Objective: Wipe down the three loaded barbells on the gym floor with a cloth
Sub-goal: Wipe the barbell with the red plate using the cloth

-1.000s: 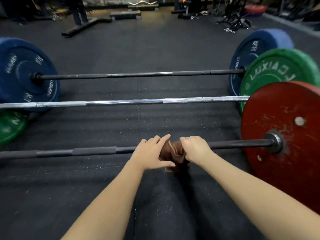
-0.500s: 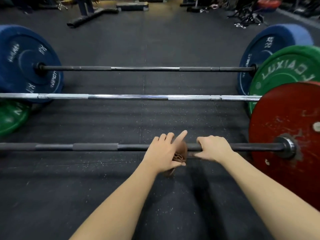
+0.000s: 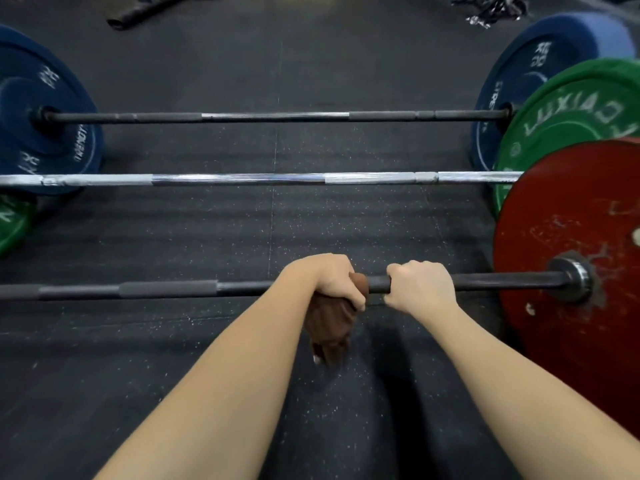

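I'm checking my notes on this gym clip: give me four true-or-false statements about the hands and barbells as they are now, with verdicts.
1. The left hand holds a brown cloth against the nearest bar. True.
2. The right hand grips the cloth too. False: it grips bare bar.
3. The nearest bar carries a red plate. True.
4. The silver bar lies farthest away. False: it lies in the middle.

Gym: barbells (image 3: 270, 178), rubber floor (image 3: 207, 237)
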Available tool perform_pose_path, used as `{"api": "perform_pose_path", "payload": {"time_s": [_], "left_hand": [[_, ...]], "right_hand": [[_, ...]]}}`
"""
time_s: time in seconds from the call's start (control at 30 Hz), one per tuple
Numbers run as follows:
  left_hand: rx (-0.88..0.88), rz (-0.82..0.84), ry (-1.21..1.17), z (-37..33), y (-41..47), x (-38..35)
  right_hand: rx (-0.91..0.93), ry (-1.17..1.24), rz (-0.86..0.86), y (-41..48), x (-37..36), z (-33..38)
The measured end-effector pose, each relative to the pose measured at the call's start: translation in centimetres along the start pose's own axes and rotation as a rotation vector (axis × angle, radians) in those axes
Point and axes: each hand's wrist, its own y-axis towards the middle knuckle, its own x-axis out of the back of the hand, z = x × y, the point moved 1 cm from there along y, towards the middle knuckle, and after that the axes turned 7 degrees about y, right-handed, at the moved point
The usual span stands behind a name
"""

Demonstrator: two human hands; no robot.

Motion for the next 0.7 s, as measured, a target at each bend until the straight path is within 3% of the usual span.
{"api": "perform_pose_path", "payload": {"time_s": [0.1,0.23,0.3,0.43,0.53,0.7], "left_hand": [[-0.004,-0.126,0.151,-0.5,-0.9,-0.1],[0.002,-0.651,0.448,-0.2,-2.2,-4.4],[-0.008,-0.801,0.523,0.1,-2.3,-6.3],[-0.056,-0.801,0.593,3.2,-3.6,-6.1],[0.023,-0.724,0.539,5.9,-5.1,-4.8],[0.098,-0.597,0.498,4.6,-4.6,-3.7]], "right_hand": [[0.001,0.018,-0.024,-0.1,-0.2,0.1],[0.006,0.013,-0.078,-0.4,-0.3,0.3],[0.006,0.012,-0.063,-0.4,-0.2,0.2],[-0.008,0.007,-0.047,-0.4,-0.3,0.2],[-0.004,-0.007,-0.041,-0.4,-0.3,0.2],[-0.017,0.002,-0.068,-0.2,-0.9,0.1]]}}
